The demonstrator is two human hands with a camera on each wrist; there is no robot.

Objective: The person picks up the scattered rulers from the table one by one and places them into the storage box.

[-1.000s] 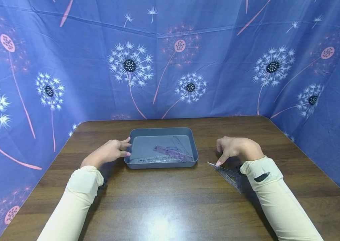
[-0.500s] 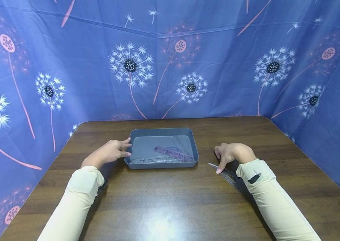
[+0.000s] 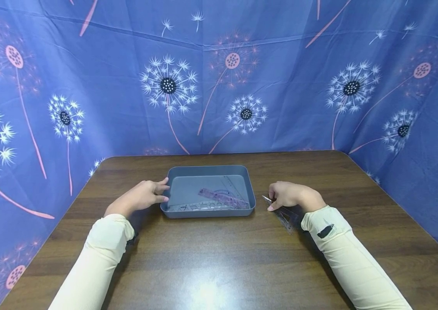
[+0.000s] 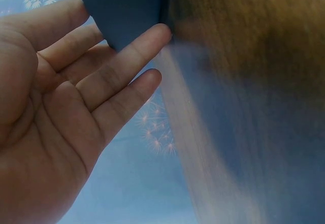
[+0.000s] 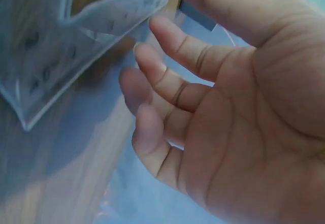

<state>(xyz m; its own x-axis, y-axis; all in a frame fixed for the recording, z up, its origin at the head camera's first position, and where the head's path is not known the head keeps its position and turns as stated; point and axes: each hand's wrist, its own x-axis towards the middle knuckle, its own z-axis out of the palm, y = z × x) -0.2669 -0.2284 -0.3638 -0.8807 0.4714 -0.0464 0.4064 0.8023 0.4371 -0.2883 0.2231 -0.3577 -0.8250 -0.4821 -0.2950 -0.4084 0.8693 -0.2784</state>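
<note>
A clear plastic set square [image 3: 283, 219] is pinched at its upper corner by my right hand [image 3: 294, 194], to the right of the tray. Numbers and a triangular cut-out show on the set square [image 5: 48, 46] in the right wrist view, where the other fingers are loosely bent. My left hand [image 3: 141, 196] touches the left side of the grey tray [image 3: 208, 214] with its fingertips at the rim. In the left wrist view those fingers [image 4: 122, 66] look mostly straight against the dark tray wall [image 4: 127, 5].
Inside the tray lie a purple transparent ruler [image 3: 222, 196] and a clear ruler [image 3: 193, 206], with more clear measuring pieces beside them. The brown wooden table [image 3: 187, 254] carries everything. A blue dandelion-print cloth [image 3: 219, 86] hangs behind.
My right hand has come down onto the set square, pinched it and moved it left and slightly back, closer to the tray. My left hand and the tray stay put.
</note>
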